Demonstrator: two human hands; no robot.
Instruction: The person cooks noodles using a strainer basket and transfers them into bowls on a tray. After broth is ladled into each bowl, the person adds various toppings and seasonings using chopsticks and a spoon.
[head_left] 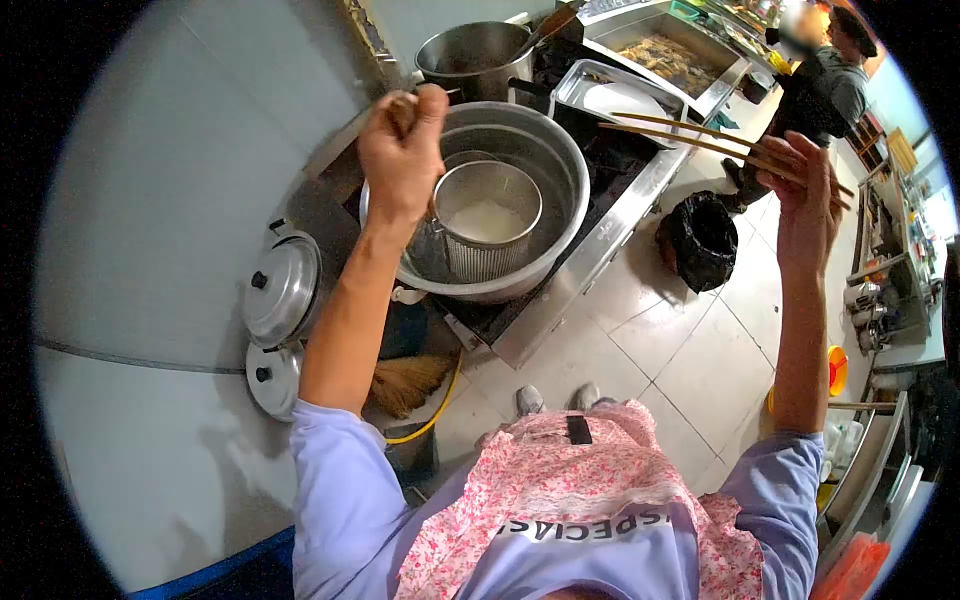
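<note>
My left hand [403, 155] is closed around the handle of a deep metal strainer basket [490, 250]. The basket hangs inside a wide aluminium pot [572, 190], and something pale and whitish [487, 220] lies in it; its kind is unclear. Out to the right, my right hand [806, 195] grips a pair of long wooden chopsticks [690, 132]. Their tips point left, over the edge of a metal tray [575, 90] on the stove, apart from the basket.
A tall steel pot [470, 50] stands behind the wide pot. Farther back is a vat of frying food [665, 62]. A black-lined bin [700, 240] stands on the tiled floor, near another person [830, 90]. Lidded pots [283, 290] and a straw broom [410, 383] are at left.
</note>
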